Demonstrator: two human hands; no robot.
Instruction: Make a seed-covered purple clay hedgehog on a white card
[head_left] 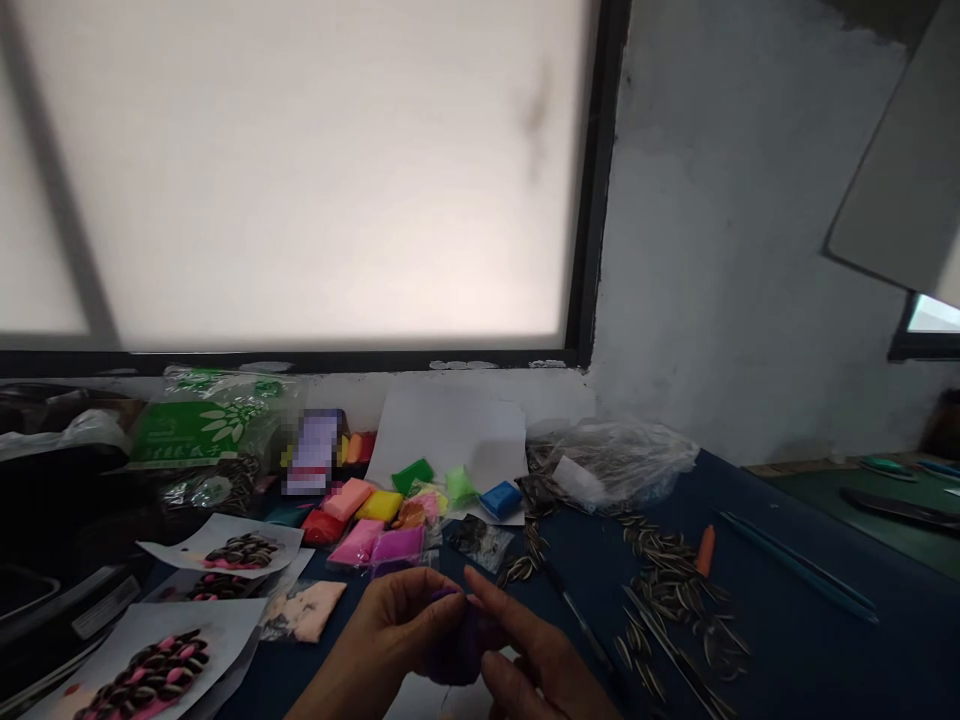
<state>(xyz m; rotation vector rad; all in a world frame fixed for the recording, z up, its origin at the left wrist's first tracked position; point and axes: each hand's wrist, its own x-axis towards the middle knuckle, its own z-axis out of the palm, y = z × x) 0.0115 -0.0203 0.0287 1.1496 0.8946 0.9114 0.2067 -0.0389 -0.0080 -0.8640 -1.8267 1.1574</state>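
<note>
A dark purple lump of soft modelling clay (pixel 455 650) sits between my two hands, low in the middle of the head view. My left hand (pixel 397 630) is closed on it from the left, with thumb and index finger pinched at its top. From the right, my right hand (pixel 536 655) grips the same lump, its index finger laid along the upper edge. My fingers cover part of the clay. Under the hands lies a white paper sheet (pixel 420 700). Just beyond them are packets of coloured clay, among them a magenta packet (pixel 397 548) and a blue packet (pixel 500 497).
Sunflower seeds (pixel 667 570) are scattered at the right, with tweezers (pixel 667 640) and an orange stick (pixel 706 550). A dark pen (pixel 577 615) lies nearer. On the left are papers bearing seed-and-clay pieces (pixel 161 675). A plastic bag of seeds (pixel 615 460) rests against the wall.
</note>
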